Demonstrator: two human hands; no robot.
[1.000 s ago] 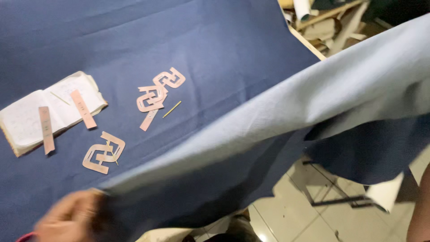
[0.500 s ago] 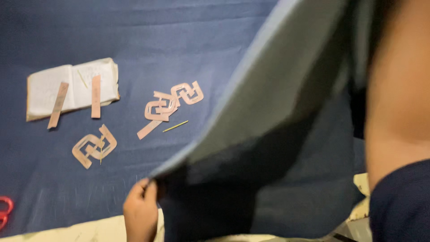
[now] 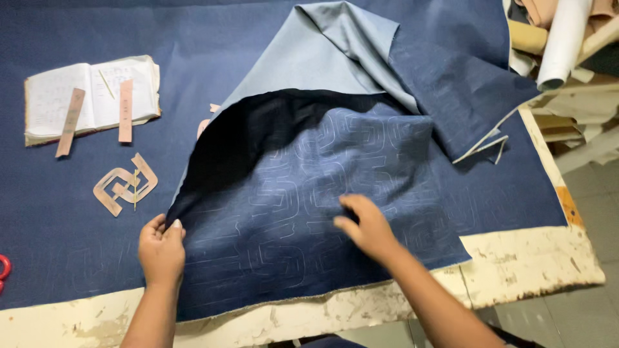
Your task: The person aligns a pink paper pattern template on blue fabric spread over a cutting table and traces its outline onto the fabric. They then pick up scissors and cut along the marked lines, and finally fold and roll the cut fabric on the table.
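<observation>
Smoothing marked denim: my left hand (image 3: 161, 248) pinches the folded denim panel (image 3: 309, 193)'s edge, right hand (image 3: 367, 225) flat, open. Next likely needs flattening.

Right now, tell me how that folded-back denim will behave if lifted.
The denim will probably flop: it already drapes in soft folds. It likely slides easily, since the left hand pinches just its edge. Probably heavy for cloth, given its spread over the table.
</observation>
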